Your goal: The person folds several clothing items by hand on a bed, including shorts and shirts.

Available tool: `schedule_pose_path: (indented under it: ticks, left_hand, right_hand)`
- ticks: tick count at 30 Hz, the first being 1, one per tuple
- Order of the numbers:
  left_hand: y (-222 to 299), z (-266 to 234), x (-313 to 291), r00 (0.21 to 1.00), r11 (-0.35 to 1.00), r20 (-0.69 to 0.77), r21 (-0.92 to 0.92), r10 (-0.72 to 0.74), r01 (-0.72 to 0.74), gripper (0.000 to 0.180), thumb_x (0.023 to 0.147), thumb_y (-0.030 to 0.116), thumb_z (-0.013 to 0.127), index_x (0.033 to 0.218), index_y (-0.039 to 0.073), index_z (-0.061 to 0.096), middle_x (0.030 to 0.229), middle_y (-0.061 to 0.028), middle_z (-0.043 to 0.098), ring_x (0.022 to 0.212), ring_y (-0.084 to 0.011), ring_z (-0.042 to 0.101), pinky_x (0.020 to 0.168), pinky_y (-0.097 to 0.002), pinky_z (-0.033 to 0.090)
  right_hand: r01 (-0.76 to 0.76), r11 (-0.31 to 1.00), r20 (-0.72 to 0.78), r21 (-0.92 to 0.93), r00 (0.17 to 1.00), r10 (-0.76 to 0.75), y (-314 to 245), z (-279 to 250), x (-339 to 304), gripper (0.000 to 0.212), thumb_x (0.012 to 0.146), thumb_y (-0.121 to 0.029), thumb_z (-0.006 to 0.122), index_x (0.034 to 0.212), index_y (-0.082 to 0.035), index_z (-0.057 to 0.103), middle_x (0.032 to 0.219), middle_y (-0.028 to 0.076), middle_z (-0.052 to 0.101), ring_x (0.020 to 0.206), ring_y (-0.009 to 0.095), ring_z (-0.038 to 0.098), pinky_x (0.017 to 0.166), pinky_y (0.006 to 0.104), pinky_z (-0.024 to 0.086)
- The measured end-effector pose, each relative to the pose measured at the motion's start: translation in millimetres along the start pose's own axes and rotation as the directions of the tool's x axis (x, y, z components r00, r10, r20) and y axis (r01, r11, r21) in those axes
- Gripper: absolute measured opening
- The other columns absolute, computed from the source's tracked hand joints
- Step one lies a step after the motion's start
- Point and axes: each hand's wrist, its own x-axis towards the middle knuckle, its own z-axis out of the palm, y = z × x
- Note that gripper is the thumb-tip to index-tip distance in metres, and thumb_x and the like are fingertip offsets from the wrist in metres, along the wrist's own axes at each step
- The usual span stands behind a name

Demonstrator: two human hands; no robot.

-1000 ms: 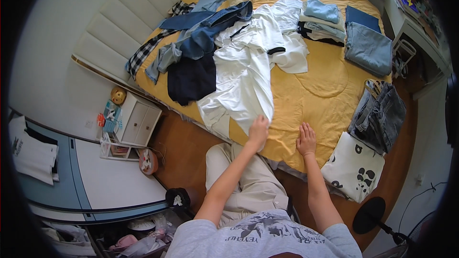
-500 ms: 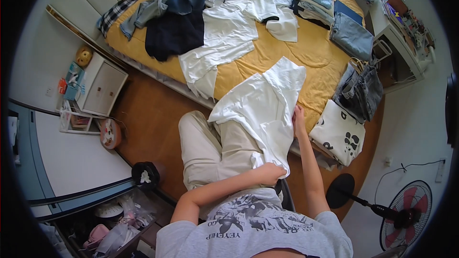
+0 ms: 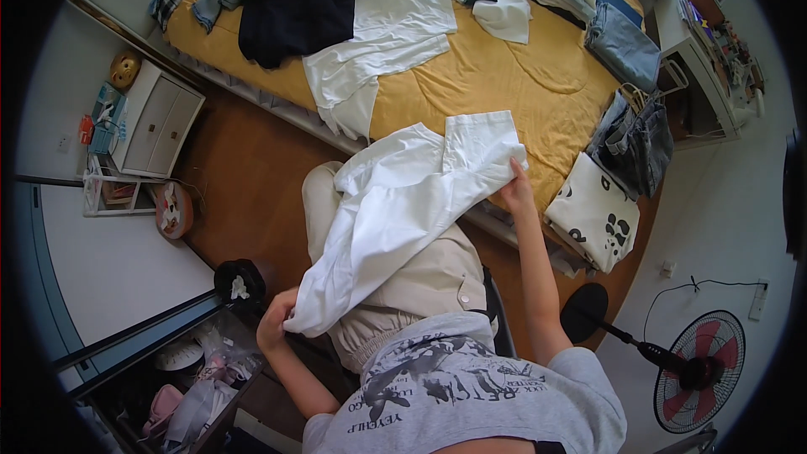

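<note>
A white shirt (image 3: 378,210) stretches slantwise over my lap, its far part resting on the edge of the yellow-covered bed (image 3: 420,97). My left hand (image 3: 276,319) is closed on the shirt's near left end, beside my hip. At the other side, my right hand (image 3: 517,189) pinches the cloth's right edge close to the bed; the thumb lies on top and some fingers are hidden. Beyond the shirt, more white clothes (image 3: 399,25) and a dark navy garment (image 3: 294,25) are spread on the bed.
Folded jeans (image 3: 622,46), dark jeans (image 3: 630,147) and a cream paw-print cloth (image 3: 597,214) lie along the bed's right edge. A standing fan (image 3: 698,370) is at the lower right. On the left are a white cabinet (image 3: 160,122), a black bin (image 3: 239,282) and an open drawer (image 3: 202,378).
My left hand has swung from my waist out to the left, drawing the shirt's near end with it. My right hand has moved slightly up and now grips the edge. The view has shifted.
</note>
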Motion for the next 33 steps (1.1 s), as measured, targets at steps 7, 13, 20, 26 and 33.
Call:
schedule_pose_path:
  ticks: [7,13,20,26,33]
  left_hand:
    - [9.0,45.3,64.9,0.939,0.887,-0.304,0.463,0.163,-0.004,0.05,0.084,0.042,0.041,0.114,0.002,0.042,0.125,-0.0121,0.03,0.115,-0.0235,0.034,0.091,-0.0347,0.031]
    - [-15.6,51.9,99.9,0.899,0.911,-0.352,0.4,0.259,-0.106,0.041,0.086,0.031,0.041,0.113,0.0,0.043,0.121,-0.0123,0.038,0.112,-0.0221,0.037,0.093,-0.0324,0.029]
    - [-108.8,30.3,99.6,0.915,0.762,-0.399,0.574,-0.062,0.302,0.048,0.077,0.022,0.059,0.114,-0.002,0.041,0.111,-0.0175,0.047,0.095,-0.0266,0.051,0.08,-0.0323,0.041]
    - [-115.9,15.4,129.6,0.896,0.791,-0.184,0.421,-0.404,0.443,0.048,0.081,0.025,0.055,0.115,-0.005,0.04,0.105,-0.0121,0.053,0.09,-0.0167,0.052,0.078,-0.0278,0.041]
    - [35.9,13.1,155.7,0.992,0.969,-0.065,0.214,-0.111,0.122,0.026,0.087,0.016,0.045,0.107,0.0,0.05,0.096,-0.0015,0.055,0.082,-0.0097,0.049,0.074,-0.0209,0.039]
  right_hand:
    - [0.298,0.68,0.345,-0.67,0.936,-0.071,20.9,105.7,-106.1,0.029,0.072,-0.018,0.064,0.095,-0.007,0.05,0.089,0.004,0.055,0.087,0.016,0.053,0.076,0.0273,0.041]
    - [0.91,-0.186,0.83,-0.371,0.414,0.374,118.0,107.6,-169.2,0.047,0.07,-0.031,0.06,0.11,-0.011,0.046,0.107,0.013,0.047,0.104,0.03,0.043,0.086,0.0497,0.033]
    - [0.745,0.188,0.69,-0.64,0.45,0.567,99.9,114.4,-150.3,0.041,0.074,-0.026,0.057,0.11,-0.009,0.049,0.105,0.013,0.053,0.101,0.029,0.048,0.087,0.044,0.035]
    - [0.686,0.042,0.686,-0.727,0.728,-0.006,72.3,133.0,-60.7,0.037,0.067,0.004,0.046,0.103,-0.004,0.052,0.092,0.016,0.055,0.086,0.031,0.051,0.075,0.0374,0.042]
    - [0.895,-0.275,0.924,-0.352,0.379,0.05,97.5,189.0,26.6,0.037,0.064,-0.006,0.056,0.099,-0.016,0.055,0.118,0.009,0.041,0.109,0.03,0.037,0.087,0.0516,0.03]
